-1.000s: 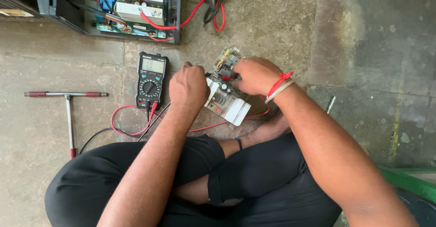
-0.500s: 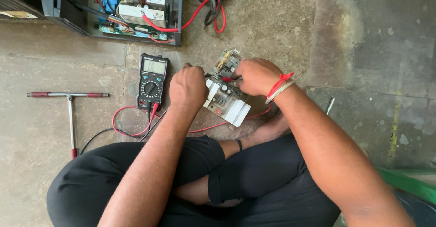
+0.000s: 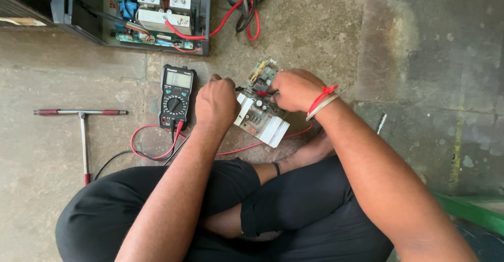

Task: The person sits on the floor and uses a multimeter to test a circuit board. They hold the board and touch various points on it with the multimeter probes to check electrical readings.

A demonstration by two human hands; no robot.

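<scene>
Your left hand (image 3: pixel 215 100) and right hand (image 3: pixel 295 89) each pinch a probe onto the circuit board (image 3: pixel 260 110), which lies on the floor between them, its long axis slanting away toward the open chassis (image 3: pixel 152 15), beside the multimeter (image 3: pixel 177 98).

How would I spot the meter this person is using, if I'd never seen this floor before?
Start at the open metal case full of wiring at the top left of the concrete floor. Just below its right corner, beside the left hand, lies the meter. It is the only black handheld box with a grey screen above a round dial, and red and black leads run from its lower end.
</scene>
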